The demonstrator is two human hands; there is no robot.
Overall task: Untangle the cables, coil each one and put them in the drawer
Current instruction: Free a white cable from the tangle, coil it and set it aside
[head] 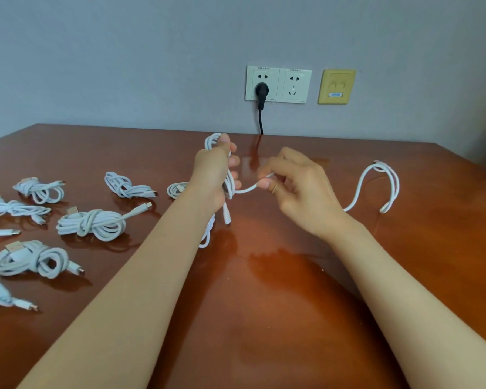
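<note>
Currently in hand: a white cable [247, 189], partly wound and held above the middle of the tabletop [264, 318]. One connector end dangles below the gathered loops [215, 140].
Left hand: the left hand [211, 175] has its fingers curled round the loops, clasping them upright.
Right hand: the right hand [295, 186] pinches the strand between thumb and fingertips, just beside the left hand.
Loose tail: the loose tail [358, 192] runs from the right hand toward the tabletop's right edge, arches up and drops back down. It is not yet wound in.
Finished bundles: several coiled white cables lie apart from one another along the tabletop's left side. Among them are a thick bundle [93, 223] and a second bundle [31, 259] nearer the left edge. One small coil [177, 189] is partly hidden behind the left forearm.
Drawer: not in view, and no bundle appears to be stowed.
Progress: untangling looks finished and coiling is probably on the last cable, with roughly half of it left to wind. Moving every bundle to the drawer remains.
Behind: wall sockets [293, 85] sit past the far edge, one holding a black plug [261, 89].
</note>
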